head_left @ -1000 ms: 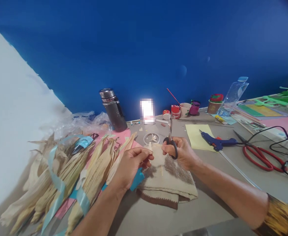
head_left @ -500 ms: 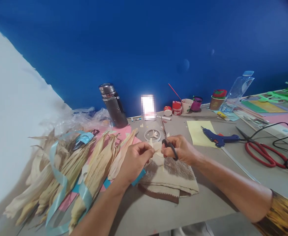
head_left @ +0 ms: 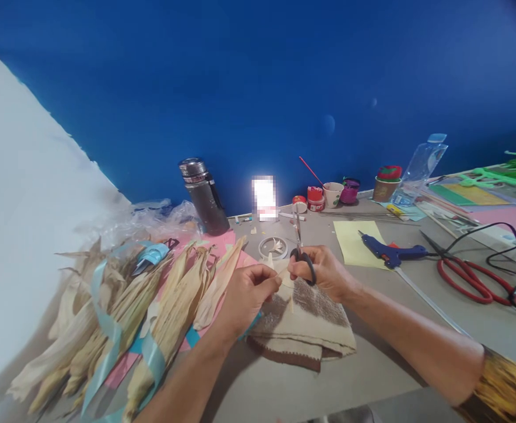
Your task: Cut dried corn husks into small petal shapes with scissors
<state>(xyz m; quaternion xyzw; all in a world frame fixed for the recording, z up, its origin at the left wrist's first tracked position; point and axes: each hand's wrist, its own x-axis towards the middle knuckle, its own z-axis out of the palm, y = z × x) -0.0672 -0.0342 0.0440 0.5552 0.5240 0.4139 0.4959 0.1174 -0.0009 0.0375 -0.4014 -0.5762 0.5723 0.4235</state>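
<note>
1. On my head view, the right hand (head_left: 328, 273) is holding black-handled scissors (head_left: 312, 271).
2. The left hand (head_left: 250, 294) is pinching a thin pale strip (head_left: 283, 271) just beside that grip.
3. A folded cloth (head_left: 317, 305) is lying below.

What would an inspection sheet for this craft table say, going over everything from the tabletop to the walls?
Surface: grey table; spills, nothing seen.
Job's things: black-handled scissors and a thin pale strip, above a folded cloth.
Clutter: dried husks, light-blue ribbon and flask on the left; blue glue gun and red-handled scissors on the right.
Hands: left hand pinches the strip; right hand holds the black-handled scissors, blades pointing away.
Cables: black cable loops close by the red-handled scissors; plug, nothing seen.
Surroundings: blue wall behind, white wall left; other people, nothing seen.
</note>
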